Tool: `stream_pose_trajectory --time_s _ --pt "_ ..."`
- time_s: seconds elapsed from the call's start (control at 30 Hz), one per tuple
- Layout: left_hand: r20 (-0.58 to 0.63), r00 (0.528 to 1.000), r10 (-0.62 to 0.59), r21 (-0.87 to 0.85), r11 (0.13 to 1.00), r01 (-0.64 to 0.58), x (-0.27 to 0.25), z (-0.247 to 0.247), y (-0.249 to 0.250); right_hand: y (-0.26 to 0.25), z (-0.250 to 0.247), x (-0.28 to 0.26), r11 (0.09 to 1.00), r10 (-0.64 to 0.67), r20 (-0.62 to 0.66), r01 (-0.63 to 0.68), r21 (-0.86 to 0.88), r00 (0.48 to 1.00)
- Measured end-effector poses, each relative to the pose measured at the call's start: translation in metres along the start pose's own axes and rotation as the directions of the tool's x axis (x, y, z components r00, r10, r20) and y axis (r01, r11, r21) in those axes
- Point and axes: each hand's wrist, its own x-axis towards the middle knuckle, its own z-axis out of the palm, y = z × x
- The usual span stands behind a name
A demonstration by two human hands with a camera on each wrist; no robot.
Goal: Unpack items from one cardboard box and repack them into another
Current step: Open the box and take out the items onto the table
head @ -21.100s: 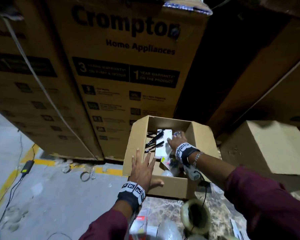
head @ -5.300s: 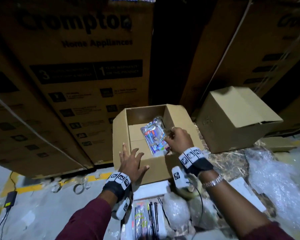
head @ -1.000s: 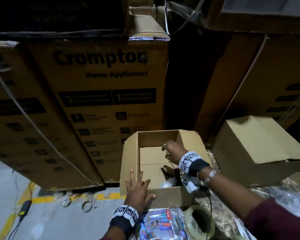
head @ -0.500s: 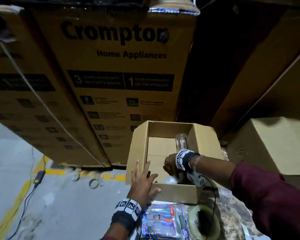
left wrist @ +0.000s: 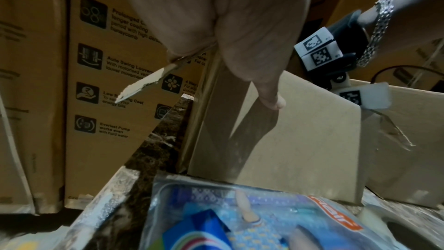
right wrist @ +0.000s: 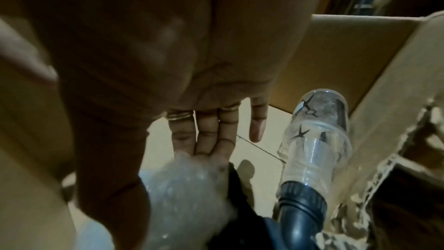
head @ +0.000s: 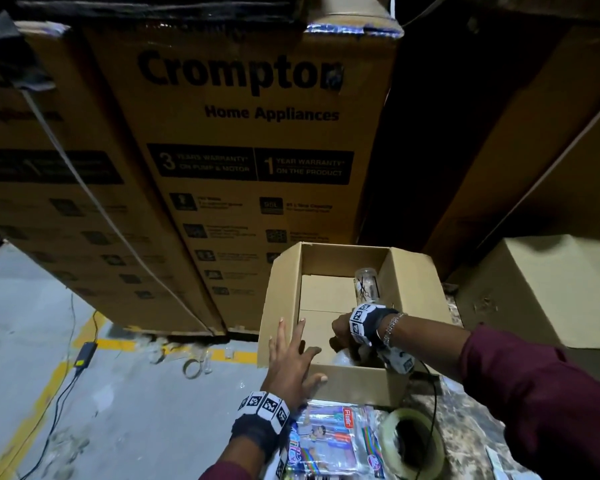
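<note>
- Open cardboard box [head: 329, 379]: the left hand [head: 293, 358] lies flat, fingers spread, over its near-left corner. That hold is bracing only; a sharp pull from inside could slide or tip the box.
- The right hand [head: 343, 336] reaches inside, fingers extended and touching a bubble-wrapped bundle [right wrist: 190, 187]; no closed grasp is visible. The slick wrap could slip if lifted on fingertips alone.
- Clear bottle [right wrist: 317, 140] with dark cap lies tilted against the right inner wall, just beside that hand. A knock could roll it; breakage risk if glass, which I cannot confirm.
- Pen pack [head: 333, 441] and tape roll [head: 413, 441] lie outside, by the near wall.
</note>
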Motion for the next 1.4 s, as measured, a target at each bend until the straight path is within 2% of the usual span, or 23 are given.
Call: stream_pose_trajectory --time_s 0.1,0.17,0.33,0.47,0.63,0.67,0.7,0.8,0.87,0.93,1.07,1.13,1.27,1.4 --pt "-0.009 1.000 0.001 0.004 1.000 -0.001 0.000 0.002 0.002 0.001 -0.015 -0.023 0.996 -0.064 0.002 0.063 0.068 0.998" --pt "-0.025 1.000 0.014 0.007 1.000 -0.014 0.002 0.002 0.001 -0.001 -0.022 -0.038 0.985 -0.061 -0.067 0.071 0.155 0.996" --pt "-0.025 0.999 0.024 0.023 0.999 -0.023 0.001 0.003 0.001 0.000 -0.020 -0.076 0.941 0.080 -0.256 0.012 0.338 0.963" --pt "-0.032 0.999 0.030 0.061 0.998 -0.028 0.003 0.006 -0.002 0.003 -0.022 -0.128 0.883 0.206 -0.480 0.051 0.468 0.853" --pt "-0.044 0.998 0.051 0.076 0.996 -0.048 0.004 0.010 -0.004 0.000 -0.006 -0.209 0.814 0.337 -0.654 0.139 0.564 0.677" --pt "-0.049 0.998 0.050 0.077 0.996 -0.046 0.004 0.010 -0.004 0.001 0.002 -0.223 0.793 0.341 -0.669 0.180 0.582 0.661" --pt "-0.050 0.998 0.048 0.080 0.996 -0.044 0.005 0.009 -0.004 0.000 0.011 -0.235 0.770 0.341 -0.671 0.214 0.602 0.659" --pt "-0.047 0.998 0.047 0.091 0.995 -0.043 0.007 0.009 -0.004 -0.004 0.043 -0.264 0.709 0.340 -0.621 0.242 0.663 0.706" --pt "-0.051 0.997 0.050 0.080 0.996 -0.046 0.008 0.010 -0.005 -0.011 0.065 -0.276 0.680 0.360 -0.553 0.194 0.707 0.752" --pt "-0.055 0.997 0.047 0.084 0.996 -0.042 0.009 0.011 -0.005 -0.018 0.090 -0.278 0.653 0.424 -0.464 0.092 0.752 0.778" --pt "-0.060 0.997 0.047 0.090 0.995 -0.042 0.008 0.011 -0.005 -0.027 0.138 -0.260 0.651 0.591 -0.307 -0.216 0.728 0.746" --pt "-0.056 0.998 0.043 0.096 0.995 -0.037 0.007 0.011 -0.004 -0.031 0.157 -0.244 0.644 0.638 -0.259 -0.318 0.696 0.725" --pt "-0.048 0.998 0.037 0.100 0.994 -0.032 0.006 0.009 -0.003 -0.044 0.179 -0.221 0.596 0.679 -0.232 -0.339 0.728 0.696" --pt "-0.066 0.997 0.033 0.110 0.994 -0.025 0.005 0.011 -0.003 -0.051 0.184 -0.207 0.564 0.679 -0.220 -0.305 0.768 0.700"
